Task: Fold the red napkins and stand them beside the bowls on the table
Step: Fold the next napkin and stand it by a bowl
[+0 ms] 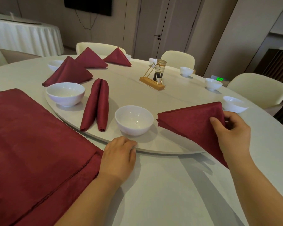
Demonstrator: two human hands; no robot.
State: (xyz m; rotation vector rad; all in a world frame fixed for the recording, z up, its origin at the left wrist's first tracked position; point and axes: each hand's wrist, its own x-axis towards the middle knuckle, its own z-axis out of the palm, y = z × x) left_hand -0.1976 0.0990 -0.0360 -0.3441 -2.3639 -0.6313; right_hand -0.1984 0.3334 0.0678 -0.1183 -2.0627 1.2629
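My right hand (230, 132) pinches a folded red napkin (191, 121), a triangle held just above the turntable's edge, right of the nearest white bowl (134, 119). My left hand (119, 155) grips the rim of the white turntable (153, 150) in front of that bowl. A rolled red napkin (96, 105) lies between this bowl and a second bowl (65, 93). Three folded napkins stand further back: one (69, 72) behind the second bowl, another (90, 58) and a third (118, 57) at the far side.
A stack of flat red napkins (31, 144) covers the table at the left. A glass jar in a gold wire stand (155, 74) sits mid-turntable. Small white bowls (212, 84) line the right rim. Cream chairs (258, 90) ring the table.
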